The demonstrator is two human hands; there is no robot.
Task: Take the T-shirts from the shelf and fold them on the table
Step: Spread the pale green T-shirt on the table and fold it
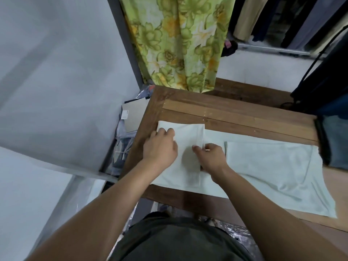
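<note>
A white T-shirt (263, 162) lies spread across the wooden desk (235, 113), its left part folded over into a narrower panel at the desk's left end. The left hand (160, 147) rests on that folded panel, fingers (165, 131) loosely curled with the tips pressing down on the cloth near its far edge. The right hand (211, 157) sits just beside it at the panel's right edge, fingers bent and pinching the fold. A green floral cloth (178, 40) hangs beyond the desk.
</note>
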